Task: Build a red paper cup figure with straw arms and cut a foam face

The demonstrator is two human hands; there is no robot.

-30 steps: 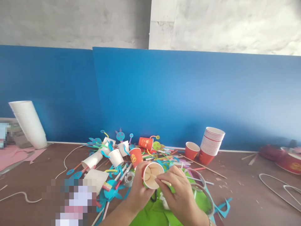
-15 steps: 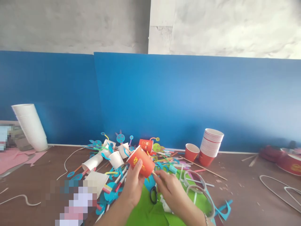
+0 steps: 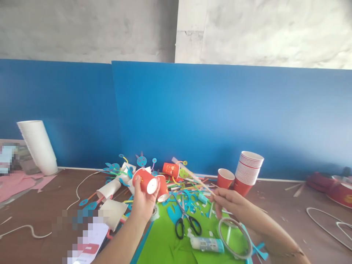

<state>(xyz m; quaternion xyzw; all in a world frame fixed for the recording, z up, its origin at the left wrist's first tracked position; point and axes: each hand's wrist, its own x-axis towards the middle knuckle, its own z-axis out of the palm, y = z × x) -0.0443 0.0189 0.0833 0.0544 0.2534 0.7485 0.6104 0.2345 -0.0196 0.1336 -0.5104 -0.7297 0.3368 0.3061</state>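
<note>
My left hand [image 3: 144, 205] is closed around a red paper cup [image 3: 143, 179], tilted so that its white base faces right. A small dark hole shows in that base. Just beyond my fingertips, another red paper cup [image 3: 164, 190] lies tipped over. Off to the right, my right hand [image 3: 227, 200] pinches a thin pale stick [image 3: 196, 178] that slants up and leftward, apart from the cup. Below the hands, black-handled scissors [image 3: 183, 214] lie with blades parted on green paper [image 3: 162, 238]. A glue stick [image 3: 207, 244] and a roll of tape [image 3: 249, 244] are near my right forearm.
White paper cups [image 3: 108, 187] with blue paper animal shapes and straws crowd the left. A stack of red cups [image 3: 249, 172] stands beside a single red cup [image 3: 225, 178]. A tall white cup stack [image 3: 38, 146] leans at far left. Behind is a blue panel [image 3: 220, 117].
The stick has come away from the cup's base. My left hand has moved left with the cup, and my right hand has moved right with the stick, uncovering the scissors and glue stick.
</note>
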